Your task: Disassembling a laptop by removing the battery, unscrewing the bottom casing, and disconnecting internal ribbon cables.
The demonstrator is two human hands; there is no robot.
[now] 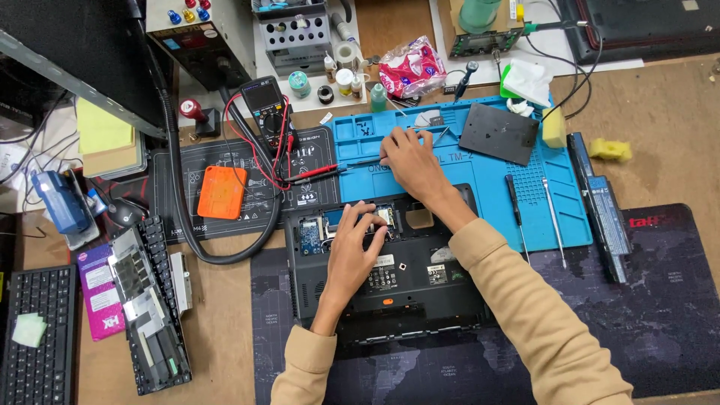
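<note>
An upturned black laptop (397,300) lies open at its underside, with circuit boards showing in the bay. My left hand (354,251) rests on it, fingertips pressing on the board area in the open bay. My right hand (409,159) reaches past the laptop onto the blue silicone work mat (487,187), fingers bent near the mat's small tray compartments. Whether it pinches a small part cannot be made out. A black cover panel (499,133) lies on the mat to the right of that hand.
Two screwdrivers (553,221) lie on the mat's right side, a long laptop battery (600,214) beyond. A multimeter (268,112) with red and black leads, an orange box (222,192), a detached keyboard (150,300) and a thick black hose (180,195) sit left.
</note>
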